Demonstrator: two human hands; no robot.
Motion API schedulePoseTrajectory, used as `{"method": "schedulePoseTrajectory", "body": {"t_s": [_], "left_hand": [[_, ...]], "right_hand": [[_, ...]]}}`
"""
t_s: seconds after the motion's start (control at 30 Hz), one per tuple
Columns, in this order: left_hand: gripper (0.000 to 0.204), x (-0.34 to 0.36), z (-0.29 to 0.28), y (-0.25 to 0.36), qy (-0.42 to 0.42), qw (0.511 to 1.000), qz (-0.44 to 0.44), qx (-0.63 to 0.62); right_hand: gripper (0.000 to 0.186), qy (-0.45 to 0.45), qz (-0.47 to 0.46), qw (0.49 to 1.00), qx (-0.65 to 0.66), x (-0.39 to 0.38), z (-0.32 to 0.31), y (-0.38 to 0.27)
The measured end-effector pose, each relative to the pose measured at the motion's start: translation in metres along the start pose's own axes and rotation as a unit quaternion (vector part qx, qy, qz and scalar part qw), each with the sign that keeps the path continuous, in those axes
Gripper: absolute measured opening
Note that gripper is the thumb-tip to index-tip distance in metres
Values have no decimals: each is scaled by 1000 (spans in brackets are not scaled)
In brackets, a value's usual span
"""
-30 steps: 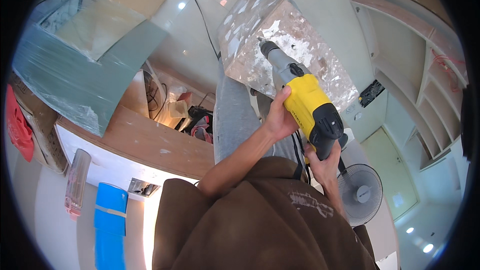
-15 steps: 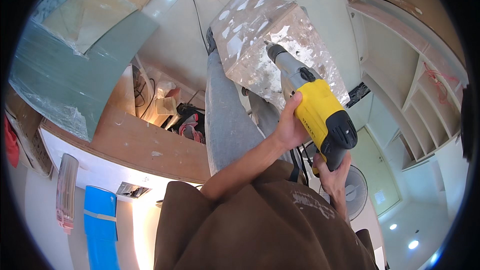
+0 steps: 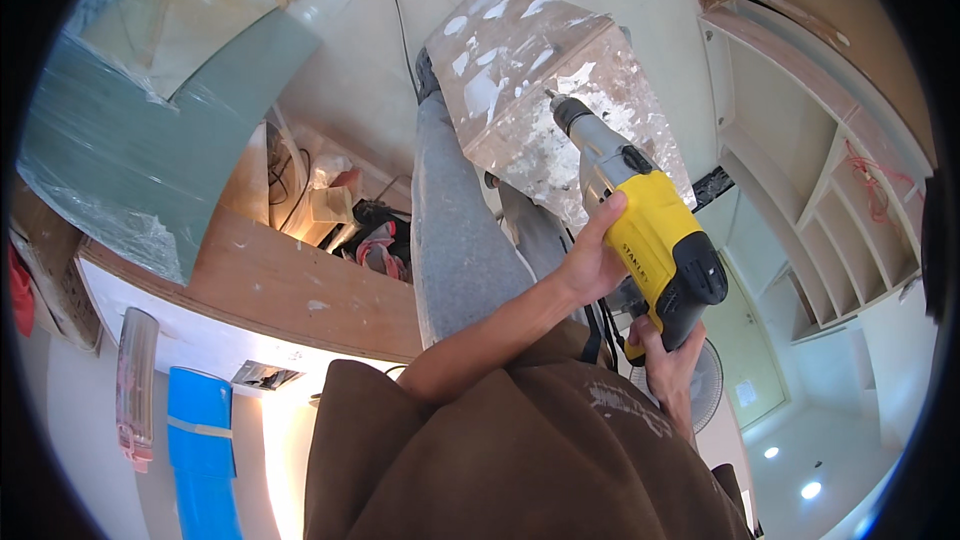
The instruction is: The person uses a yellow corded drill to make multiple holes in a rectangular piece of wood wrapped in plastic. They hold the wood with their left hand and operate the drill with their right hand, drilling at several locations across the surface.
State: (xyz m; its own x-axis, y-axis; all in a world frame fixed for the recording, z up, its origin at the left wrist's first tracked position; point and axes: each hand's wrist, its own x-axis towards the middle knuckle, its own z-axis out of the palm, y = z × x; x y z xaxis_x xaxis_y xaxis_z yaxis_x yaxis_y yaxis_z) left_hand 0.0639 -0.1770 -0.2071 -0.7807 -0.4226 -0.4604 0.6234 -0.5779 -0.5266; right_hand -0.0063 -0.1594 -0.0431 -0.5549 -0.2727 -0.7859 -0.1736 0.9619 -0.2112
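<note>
A yellow, grey and black power drill is held in both hands in front of my body. Its chuck, with a short bit in it, points up and to the left, over a paint-splattered wooden box. Whether the bit touches the box, I cannot tell. My left hand wraps round the drill body from the left, its thumb along the yellow casing. Lower down, my right hand grips the handle; part of its fingers is hidden behind it. A black cord runs beside the handle.
A brown wooden counter curves along the left, with an opening holding tools and scraps. Plastic-wrapped greenish panels lie beyond it. White shelving stands at right, a fan behind my right hand. A dark cable crosses the floor.
The drill, still in both hands, has shifted slightly right and a little down. The surroundings have moved slightly in the view.
</note>
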Motion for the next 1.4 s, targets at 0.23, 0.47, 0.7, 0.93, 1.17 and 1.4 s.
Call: {"method": "schedulePoseTrajectory", "body": {"t_s": [0.23, 0.47, 0.7, 0.93, 1.17, 1.4], "left_hand": [[65, 0, 15, 1, 5, 997, 40, -66], [57, 10, 32, 3, 56, 996, 55, -41], [46, 11, 52, 11, 185, 982, 23, 8], [48, 3, 57, 29, 202, 979, 12, -20], [54, 1, 46, 28, 100, 993, 34, -58], [52, 2, 47, 27, 107, 989, 37, -97]], "right_hand": [[20, -15, -77, 992, -98, 3, -5, -15], [17, -24, 14, 998, 59, 1, -7, -35], [31, 8, 92, 944, 316, -7, 20, -49], [24, 20, 72, 963, 258, -18, 37, -65], [17, -6, 42, 984, 173, -16, 38, -70], [25, 7, 48, 987, 156, -16, 38, -69]]}}
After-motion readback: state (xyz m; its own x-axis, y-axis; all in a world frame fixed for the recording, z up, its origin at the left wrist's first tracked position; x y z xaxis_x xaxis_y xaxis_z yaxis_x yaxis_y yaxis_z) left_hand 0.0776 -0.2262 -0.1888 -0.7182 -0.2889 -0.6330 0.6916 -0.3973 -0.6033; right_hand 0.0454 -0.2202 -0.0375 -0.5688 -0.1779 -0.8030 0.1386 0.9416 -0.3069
